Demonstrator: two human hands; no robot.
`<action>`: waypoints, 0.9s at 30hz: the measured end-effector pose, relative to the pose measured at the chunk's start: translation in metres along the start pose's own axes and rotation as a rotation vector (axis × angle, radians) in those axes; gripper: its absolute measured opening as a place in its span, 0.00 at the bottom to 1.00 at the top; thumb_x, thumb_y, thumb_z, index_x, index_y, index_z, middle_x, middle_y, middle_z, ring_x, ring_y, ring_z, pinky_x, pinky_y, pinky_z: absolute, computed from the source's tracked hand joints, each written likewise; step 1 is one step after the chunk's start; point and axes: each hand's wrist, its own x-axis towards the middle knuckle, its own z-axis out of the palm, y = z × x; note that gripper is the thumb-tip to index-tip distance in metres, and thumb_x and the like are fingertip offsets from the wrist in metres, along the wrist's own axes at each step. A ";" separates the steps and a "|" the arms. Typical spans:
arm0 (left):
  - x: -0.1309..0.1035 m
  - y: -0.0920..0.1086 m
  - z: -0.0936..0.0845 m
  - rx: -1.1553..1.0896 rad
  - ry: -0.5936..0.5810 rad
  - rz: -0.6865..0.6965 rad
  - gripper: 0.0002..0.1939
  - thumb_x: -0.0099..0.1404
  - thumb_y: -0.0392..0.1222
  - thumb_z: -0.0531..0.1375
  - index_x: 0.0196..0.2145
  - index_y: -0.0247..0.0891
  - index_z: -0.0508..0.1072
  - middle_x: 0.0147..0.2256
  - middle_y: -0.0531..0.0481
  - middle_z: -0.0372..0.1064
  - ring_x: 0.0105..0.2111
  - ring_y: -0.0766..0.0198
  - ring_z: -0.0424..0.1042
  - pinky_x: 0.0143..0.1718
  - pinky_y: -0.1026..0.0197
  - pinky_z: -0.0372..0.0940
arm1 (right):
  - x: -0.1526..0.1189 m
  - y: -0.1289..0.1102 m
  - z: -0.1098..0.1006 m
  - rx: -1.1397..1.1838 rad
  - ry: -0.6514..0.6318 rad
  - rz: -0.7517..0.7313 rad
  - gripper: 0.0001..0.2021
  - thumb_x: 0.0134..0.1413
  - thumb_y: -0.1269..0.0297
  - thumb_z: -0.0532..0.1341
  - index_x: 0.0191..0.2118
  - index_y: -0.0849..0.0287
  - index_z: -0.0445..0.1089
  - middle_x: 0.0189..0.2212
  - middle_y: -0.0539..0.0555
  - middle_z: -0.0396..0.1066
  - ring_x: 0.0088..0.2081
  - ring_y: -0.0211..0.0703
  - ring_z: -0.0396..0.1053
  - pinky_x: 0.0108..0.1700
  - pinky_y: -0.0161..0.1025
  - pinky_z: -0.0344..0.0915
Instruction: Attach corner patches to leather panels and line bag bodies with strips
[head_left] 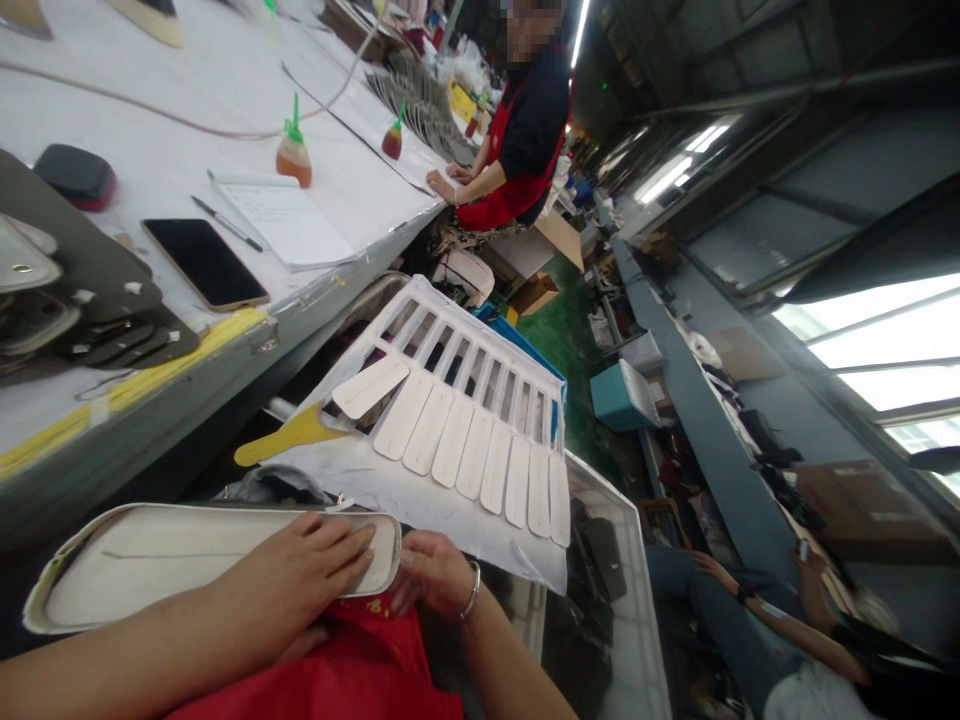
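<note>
A long cream panel (187, 555) with rounded ends and a raised rim lies across my lap. My left hand (307, 560) holds it near its right end, fingers flat on the inner face and the thumb outside the near rim. At that right end, my right hand (431, 570) has its fingers closed on the rim; the fingertips are partly hidden. Beyond the panel is a white slotted rack (495, 365) with a row of cream strips (442, 440) on it. A yellow-handled tool (281, 435) rests at the rack's left corner.
On the white worktable (135, 120) are a phone (204, 262), a pen (225, 222), a notepad (289, 220), glue bottles (293, 158) and grey panels (90, 270). A co-worker (517, 130) in a red apron stands farther along. Another person (817, 620) is at lower right, near a plastic crate (637, 580).
</note>
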 end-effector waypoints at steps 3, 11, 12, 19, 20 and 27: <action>0.001 0.000 -0.006 -0.017 -0.039 -0.002 0.34 0.55 0.61 0.59 0.56 0.44 0.62 0.58 0.45 0.59 0.52 0.52 0.60 0.50 0.50 0.53 | 0.008 0.007 -0.004 0.005 0.019 -0.024 0.26 0.35 0.46 0.68 0.30 0.63 0.61 0.17 0.50 0.68 0.15 0.36 0.66 0.15 0.28 0.60; 0.002 -0.004 0.000 0.018 0.033 0.010 0.33 0.53 0.60 0.61 0.54 0.44 0.64 0.57 0.46 0.61 0.50 0.53 0.61 0.48 0.52 0.52 | 0.006 -0.008 0.007 -0.167 0.133 0.046 0.26 0.33 0.44 0.67 0.30 0.62 0.61 0.16 0.50 0.69 0.16 0.40 0.67 0.16 0.33 0.63; 0.002 -0.005 0.002 0.026 0.043 0.011 0.33 0.53 0.60 0.60 0.54 0.44 0.64 0.56 0.46 0.61 0.50 0.53 0.61 0.47 0.52 0.52 | 0.004 -0.010 0.009 -0.188 0.151 0.037 0.26 0.34 0.43 0.66 0.30 0.61 0.61 0.16 0.50 0.69 0.16 0.41 0.67 0.16 0.34 0.63; 0.002 -0.009 0.016 0.089 0.122 0.049 0.23 0.61 0.55 0.55 0.52 0.44 0.66 0.55 0.47 0.62 0.48 0.56 0.62 0.44 0.55 0.53 | -0.006 -0.015 0.022 -0.448 0.246 0.047 0.15 0.42 0.54 0.62 0.28 0.59 0.61 0.16 0.48 0.67 0.18 0.41 0.68 0.19 0.35 0.65; 0.002 -0.009 0.017 0.095 0.133 0.051 0.22 0.62 0.54 0.55 0.52 0.44 0.66 0.55 0.47 0.63 0.48 0.56 0.62 0.44 0.55 0.53 | -0.007 -0.016 0.025 -0.496 0.279 0.049 0.12 0.45 0.57 0.60 0.27 0.59 0.61 0.16 0.48 0.67 0.18 0.40 0.68 0.18 0.34 0.64; 0.002 -0.008 0.016 0.122 0.178 0.040 0.18 0.63 0.48 0.56 0.50 0.45 0.68 0.53 0.50 0.65 0.46 0.59 0.63 0.44 0.55 0.53 | -0.008 -0.026 0.039 -0.594 0.381 0.103 0.07 0.51 0.65 0.53 0.24 0.58 0.59 0.16 0.49 0.66 0.17 0.40 0.67 0.16 0.33 0.61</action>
